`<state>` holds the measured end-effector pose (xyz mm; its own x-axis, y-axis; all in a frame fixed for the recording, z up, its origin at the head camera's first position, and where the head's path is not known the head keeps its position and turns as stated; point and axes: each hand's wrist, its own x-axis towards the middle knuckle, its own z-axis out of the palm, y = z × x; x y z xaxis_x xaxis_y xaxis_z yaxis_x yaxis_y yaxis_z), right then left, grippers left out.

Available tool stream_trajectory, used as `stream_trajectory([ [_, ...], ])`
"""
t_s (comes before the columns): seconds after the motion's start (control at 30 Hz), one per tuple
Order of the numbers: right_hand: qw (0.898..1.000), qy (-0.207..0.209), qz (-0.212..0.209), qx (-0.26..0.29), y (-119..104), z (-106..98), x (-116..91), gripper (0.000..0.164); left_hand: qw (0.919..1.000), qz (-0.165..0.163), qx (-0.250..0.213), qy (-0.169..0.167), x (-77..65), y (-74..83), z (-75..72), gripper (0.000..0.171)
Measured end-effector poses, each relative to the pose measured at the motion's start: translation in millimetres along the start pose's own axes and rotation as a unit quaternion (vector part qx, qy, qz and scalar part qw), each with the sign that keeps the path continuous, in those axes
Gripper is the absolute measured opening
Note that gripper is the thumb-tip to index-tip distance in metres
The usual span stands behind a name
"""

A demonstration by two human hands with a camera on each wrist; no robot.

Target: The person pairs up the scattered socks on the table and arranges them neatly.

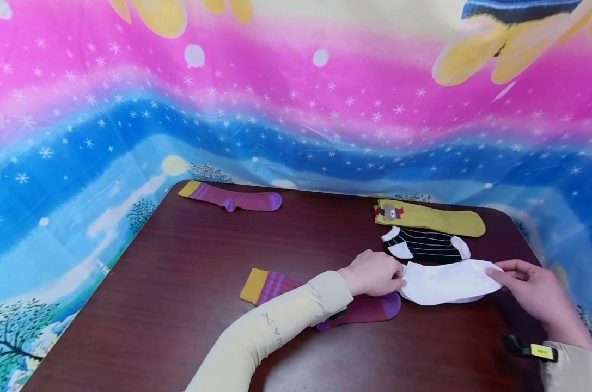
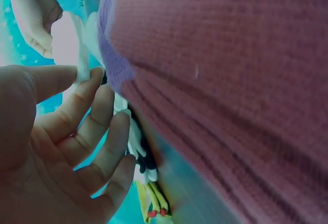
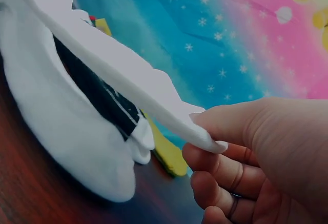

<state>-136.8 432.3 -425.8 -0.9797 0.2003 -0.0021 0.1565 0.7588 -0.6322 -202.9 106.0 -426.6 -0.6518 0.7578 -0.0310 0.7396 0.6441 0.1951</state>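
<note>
White sock (image 1: 450,282), spread between both hands, just on the near side of the striped sock (image 1: 425,244), above a second white sock (image 3: 66,121). Left hand (image 1: 374,273): thumb and index finger pinching its left end. Right hand (image 1: 533,286): same pinch, right end. Est. handling: light, soft, limp, little slip, not fragile; hold both ends. Yellow sock (image 1: 435,219): far side of striped sock. Purple sock (image 1: 364,311): near side, leftward.

A plain white sock (image 1: 450,280) was pinched at both ends and held just above a second white sock (image 3: 77,126), which was laid near the right edge of the table (image 1: 178,261), rounded end toward that edge.
</note>
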Motion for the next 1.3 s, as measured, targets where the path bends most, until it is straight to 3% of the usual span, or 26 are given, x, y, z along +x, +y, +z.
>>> stream_trajectory([
  [0.4,0.999,-0.035,0.016,-0.006,9,5,3,0.056,0.9994,-0.028,0.016,-0.015,4.8,2.8,4.2,0.041],
  [0.63,0.996,-0.082,0.030,-0.022,21,9,6,0.057,0.9988,-0.041,0.021,-0.015,8.4,5.0,6.0,0.038],
  [0.87,0.998,-0.062,0.020,-0.017,23,9,8,0.054,0.9979,-0.057,0.029,0.005,8.1,4.8,2.4,0.043],
  [1.13,0.996,-0.079,0.016,-0.027,24,11,10,0.051,0.9957,-0.077,0.037,-0.035,8.5,6.3,5.3,0.039],
  [1.3,0.996,-0.084,0.021,-0.035,25,10,12,0.051,0.9937,-0.081,0.066,-0.040,11.5,7.2,6.7,0.036],
])
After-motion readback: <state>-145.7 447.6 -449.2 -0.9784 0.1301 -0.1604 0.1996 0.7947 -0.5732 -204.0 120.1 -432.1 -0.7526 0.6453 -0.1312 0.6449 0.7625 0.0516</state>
